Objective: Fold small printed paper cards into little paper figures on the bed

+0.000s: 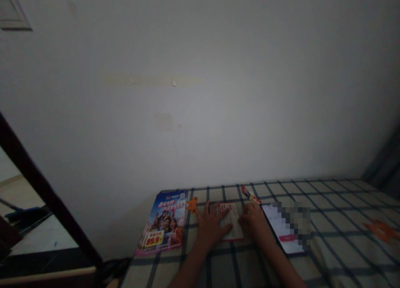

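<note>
A printed leaflet (233,221) with red lettering and a red bottom edge lies on the checked cloth in front of me. My left hand (212,223) rests flat on its left side, fingers spread. At the leaflet's right edge, my right hand (251,219) has its fingers curled and pressed together on the paper; the fingertips are partly hidden. Just right of that hand lies a phone (283,229) with a lit screen, partly blurred out. Behind the right hand is a narrow red and yellow strip (250,195), perhaps a wrapper.
A stack of colourful leaflets (165,221) marked 89.9 lies to the left on the checked cloth (337,209). Orange printed figures decorate the cloth. A pale wall (218,113) rises behind it. A dark slanted post (46,188) stands at the left.
</note>
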`<move>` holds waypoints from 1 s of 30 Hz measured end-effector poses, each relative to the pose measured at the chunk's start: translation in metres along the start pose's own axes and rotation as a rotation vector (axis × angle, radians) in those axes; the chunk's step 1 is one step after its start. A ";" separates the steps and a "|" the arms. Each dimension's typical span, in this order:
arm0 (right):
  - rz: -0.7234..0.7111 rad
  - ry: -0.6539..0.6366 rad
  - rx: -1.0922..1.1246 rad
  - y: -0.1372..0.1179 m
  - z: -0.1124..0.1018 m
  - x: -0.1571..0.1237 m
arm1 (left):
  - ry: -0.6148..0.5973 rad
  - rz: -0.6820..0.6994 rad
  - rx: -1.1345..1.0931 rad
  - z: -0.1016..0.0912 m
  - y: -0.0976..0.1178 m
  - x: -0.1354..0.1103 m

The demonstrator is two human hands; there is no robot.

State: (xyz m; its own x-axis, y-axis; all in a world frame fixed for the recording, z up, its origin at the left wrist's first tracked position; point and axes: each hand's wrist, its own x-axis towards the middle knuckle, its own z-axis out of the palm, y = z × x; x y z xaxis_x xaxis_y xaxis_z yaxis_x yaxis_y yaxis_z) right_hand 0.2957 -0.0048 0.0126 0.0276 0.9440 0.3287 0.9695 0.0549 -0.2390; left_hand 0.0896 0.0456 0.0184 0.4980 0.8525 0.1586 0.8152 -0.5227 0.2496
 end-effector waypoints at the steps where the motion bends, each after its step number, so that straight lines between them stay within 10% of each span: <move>1: 0.000 -0.006 -0.001 -0.001 -0.001 -0.003 | 0.005 0.003 0.001 0.000 0.000 0.000; 30: -0.016 -0.058 0.138 0.007 0.004 -0.044 | 0.039 0.004 0.019 0.010 -0.005 0.001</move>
State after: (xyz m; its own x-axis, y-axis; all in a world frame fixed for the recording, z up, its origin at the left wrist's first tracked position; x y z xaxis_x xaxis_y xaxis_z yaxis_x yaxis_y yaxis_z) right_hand 0.3005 -0.0445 -0.0070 -0.0052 0.9597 0.2811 0.9269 0.1101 -0.3588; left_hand 0.0890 0.0496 0.0078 0.4901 0.8492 0.1965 0.8187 -0.5259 0.2307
